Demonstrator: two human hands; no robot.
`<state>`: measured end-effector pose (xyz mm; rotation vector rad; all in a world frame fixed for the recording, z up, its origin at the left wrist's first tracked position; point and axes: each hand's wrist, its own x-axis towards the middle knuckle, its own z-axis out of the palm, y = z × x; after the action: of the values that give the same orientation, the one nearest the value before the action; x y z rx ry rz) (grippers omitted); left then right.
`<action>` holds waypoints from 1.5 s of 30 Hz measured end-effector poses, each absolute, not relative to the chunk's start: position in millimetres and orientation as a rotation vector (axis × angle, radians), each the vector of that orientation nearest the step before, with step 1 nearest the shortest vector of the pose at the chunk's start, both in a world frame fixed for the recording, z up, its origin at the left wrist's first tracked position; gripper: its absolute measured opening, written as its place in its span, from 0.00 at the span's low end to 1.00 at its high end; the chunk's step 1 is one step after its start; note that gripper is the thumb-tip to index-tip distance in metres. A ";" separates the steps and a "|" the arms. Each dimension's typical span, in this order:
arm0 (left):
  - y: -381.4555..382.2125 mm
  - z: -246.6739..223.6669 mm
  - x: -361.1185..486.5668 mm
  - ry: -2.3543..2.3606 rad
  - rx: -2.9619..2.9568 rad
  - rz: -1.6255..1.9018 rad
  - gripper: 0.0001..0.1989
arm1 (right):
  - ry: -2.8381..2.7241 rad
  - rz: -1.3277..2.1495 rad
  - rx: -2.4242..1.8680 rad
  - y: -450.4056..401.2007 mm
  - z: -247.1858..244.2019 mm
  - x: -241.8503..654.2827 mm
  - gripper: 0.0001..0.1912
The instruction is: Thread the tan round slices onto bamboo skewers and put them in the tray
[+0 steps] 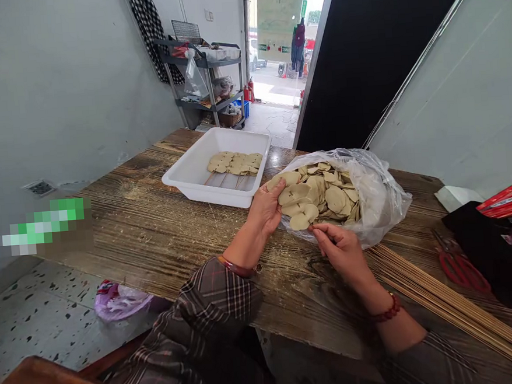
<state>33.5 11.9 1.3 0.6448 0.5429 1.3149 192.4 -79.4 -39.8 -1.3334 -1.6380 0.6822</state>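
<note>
My left hand (pixel 268 207) is closed on flat, round beige slices (pixel 295 194), its thumb on top of the uppermost one. They are held over the near left side of an open clear plastic bag (pixel 376 192) full of similar slices (pixel 335 199). Just below the lowest held slice, my right hand (pixel 336 246) pinches the end of a thin stick that is mostly hidden. A white tray (pixel 184 172) behind my left hand holds skewered slices (pixel 234 162) at its right side, their sticks pointing toward me.
Long bamboo sticks (pixel 452 301) lie on the wooden table (pixel 154 234) at the right. Beyond them are red-handled scissors (pixel 463 268), a black cloth (pixel 479 246) and red packets (pixel 506 201). A shelf cart (pixel 207 61) stands behind the table, near a doorway.
</note>
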 end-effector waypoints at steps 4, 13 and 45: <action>10.4 -0.5 37.0 0.560 0.642 1.329 0.14 | -1.654 0.617 -1.351 -80.0 -40.7 191.3 0.15; 8.0 -1.7 40.5 0.587 0.638 1.322 0.17 | -1.624 0.630 -1.374 -80.8 -38.3 189.3 0.15; -9.4 -21.1 64.3 0.545 0.659 1.096 0.21 | -1.401 0.704 -1.320 -76.1 -38.7 190.8 0.14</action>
<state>64.3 -9.4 -21.1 0.6586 0.5451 1.0962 190.8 -76.1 -38.7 -1.3195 -1.4012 0.7035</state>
